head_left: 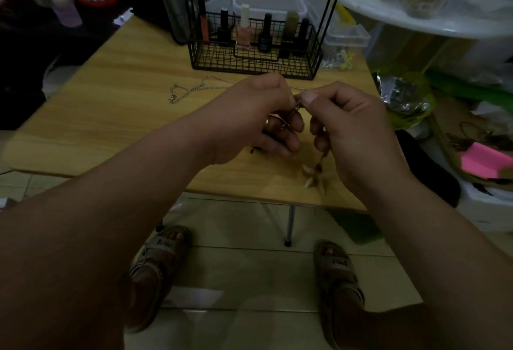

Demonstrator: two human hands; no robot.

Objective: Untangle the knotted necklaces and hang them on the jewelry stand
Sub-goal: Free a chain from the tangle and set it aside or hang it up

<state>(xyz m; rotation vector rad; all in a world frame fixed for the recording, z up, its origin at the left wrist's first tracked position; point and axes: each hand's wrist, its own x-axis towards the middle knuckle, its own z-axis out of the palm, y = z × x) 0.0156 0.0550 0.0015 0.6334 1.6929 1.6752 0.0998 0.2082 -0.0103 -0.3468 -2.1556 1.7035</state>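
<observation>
A: Hands, quick?
B: Both busy; left hand (258,116) and right hand (349,127) are raised over the table (97,116); thumbs and forefingers pinch the knot (297,101) between them; the other fingers are curled under.

A: Rest of the necklaces?
B: Silver chain (194,89) seems to run from the pinch out beyond the left hand and lies looped on the table; shell pendant (315,176) dangles below the right hand, blurred; a darker strand drops past the left fingers, too dim to trace.

A: Doing this step well?
B: My call: don't pull the hands apart, that tightens it; keep the knot slack, tease one loop open with a nail, feed the pendant end back through; the light is poor, so go by feel too.

A: Around, in the way?
B: Jewelry stand (222,58) is straight beyond the hands; it has a black wire basket base with nail polish bottles (243,33) and thin rods rising out of frame; hanging bar not in view; the loose chain could snag on the basket wire when lifted; small black thing (254,150) under the left hand, can't identify; foil bag (402,97) and pink notes (483,163) lie right of the right hand, off the table, no bother.
</observation>
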